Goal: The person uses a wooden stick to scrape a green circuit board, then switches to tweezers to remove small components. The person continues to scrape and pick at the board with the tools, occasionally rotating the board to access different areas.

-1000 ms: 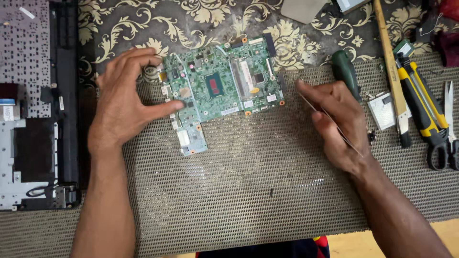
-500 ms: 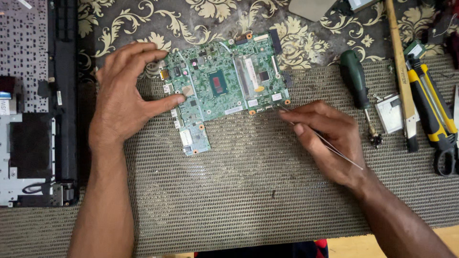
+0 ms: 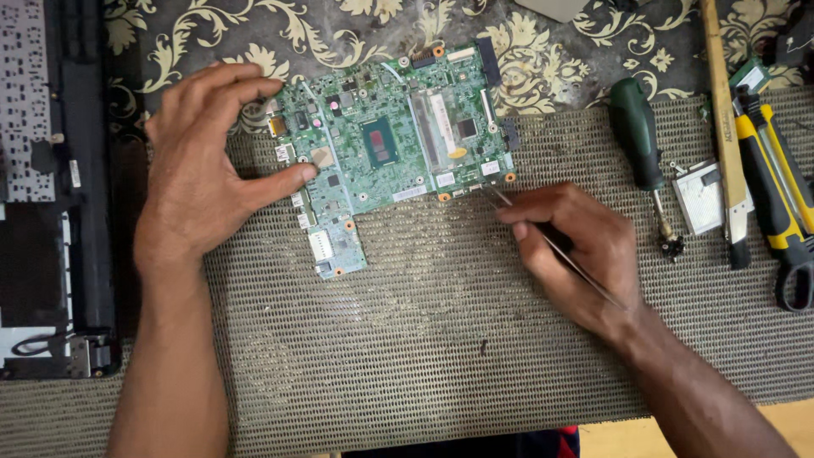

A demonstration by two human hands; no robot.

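Observation:
A green laptop motherboard [image 3: 398, 140] lies on a grey woven mat [image 3: 424, 339], its far edge over a floral cloth. My left hand [image 3: 208, 170] grips the board's left edge, thumb on the near side and fingers at the far corner. My right hand [image 3: 581, 250] holds thin metal tweezers [image 3: 551, 242] like a pen. Their tips touch the board's near right edge, close to an orange-ringed screw hole.
A dismantled black laptop base [image 3: 51, 187] with keyboard lies at the left. To the right are a green-handled screwdriver [image 3: 638, 140], a small metal plate [image 3: 700, 197], a wooden stick [image 3: 722, 110] and yellow-handled pliers [image 3: 776, 199].
My right hand with the tweezers has shifted left and nearer along the board's near edge. The view has drifted, so everything sits a little lower. My left hand keeps its grip.

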